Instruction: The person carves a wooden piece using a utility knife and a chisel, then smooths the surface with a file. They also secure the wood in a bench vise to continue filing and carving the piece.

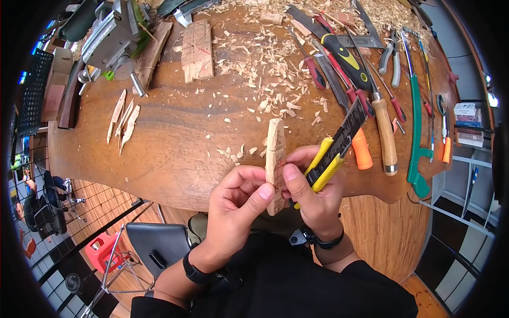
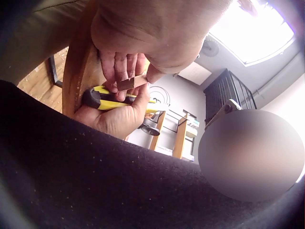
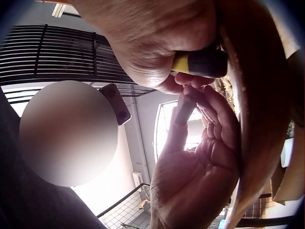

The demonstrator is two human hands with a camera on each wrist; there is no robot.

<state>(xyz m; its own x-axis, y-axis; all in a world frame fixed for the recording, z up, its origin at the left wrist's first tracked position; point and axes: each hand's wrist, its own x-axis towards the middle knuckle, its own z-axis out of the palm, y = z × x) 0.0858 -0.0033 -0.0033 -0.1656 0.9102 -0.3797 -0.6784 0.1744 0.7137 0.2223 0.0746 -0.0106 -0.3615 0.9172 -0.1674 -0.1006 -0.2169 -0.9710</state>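
We see the wood piece held at the near edge of the worktop, faint lines marked on it. Well to its right, a shelf holds stacked books whose lettering is too small for us to read. Beyond the wood piece, to its left, a flat board bears red and dark lines. Left of the wood piece lie thin carved slivers; shavings spread beyond it. The left hand, palm turned inward, has its thumb and fingers pinched on the wood piece. On its right, the right hand curls its fingers round a yellow-and-black cutter, thumb beside the wood piece.
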